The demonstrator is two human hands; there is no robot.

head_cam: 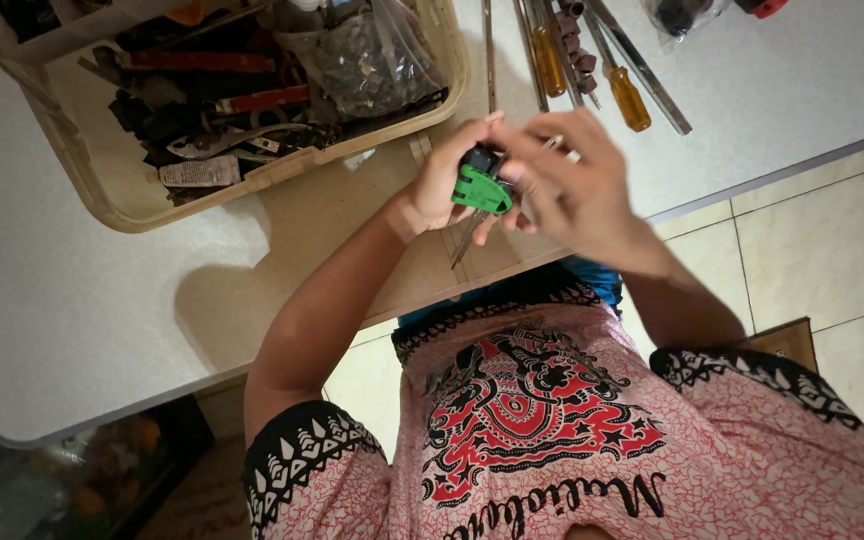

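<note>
Both hands meet above the near edge of the tabletop [72, 300]. The left hand [442, 185] is closed around a green and black tool [480, 185], whose thin metal shaft points down toward the tabletop. The right hand [577, 190] lies just beside it, fingers [532, 145] curled loosely over the tool's top (firm grasp cannot be confirmed). A beige tray [112, 195] of mixed tools sits further back, and orange-handled screwdrivers [630, 98] lie well apart.
</note>
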